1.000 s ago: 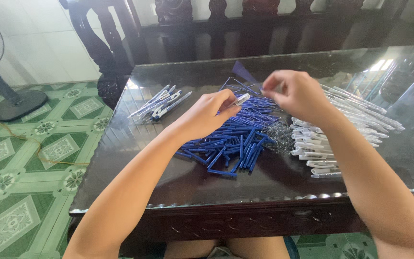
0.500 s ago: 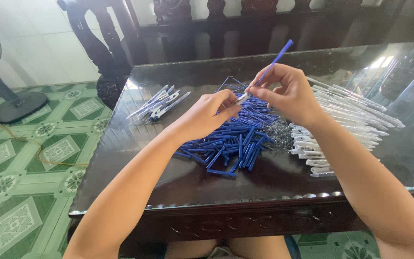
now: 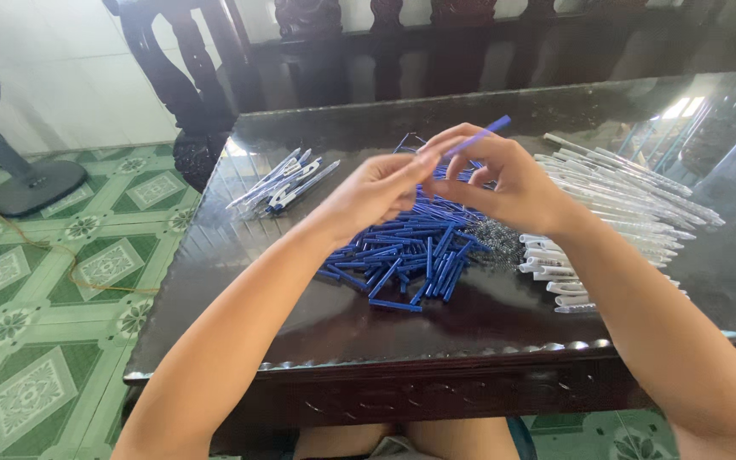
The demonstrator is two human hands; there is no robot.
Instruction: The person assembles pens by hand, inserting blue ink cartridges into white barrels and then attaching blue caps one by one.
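Above the dark glass-topped worktop (image 3: 300, 298), the right hand (image 3: 504, 183) pinches a thin blue plastic pen barrel (image 3: 477, 136), its tip pointing up and away. The left hand (image 3: 376, 187) meets it with fingertips closed, seemingly on a small part too hidden to identify. Good alignment probably matters here: keeping the barrel steady and feeding straight along its axis. Below lie a heap of short blue plastic pieces (image 3: 411, 251), with white pen tubes (image 3: 615, 183) to the right and assembled pens (image 3: 287, 181) to the left.

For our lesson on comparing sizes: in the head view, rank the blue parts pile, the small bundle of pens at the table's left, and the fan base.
1. blue parts pile
2. fan base and bundle of pens look alike; the fan base lies farther off, so unsure.
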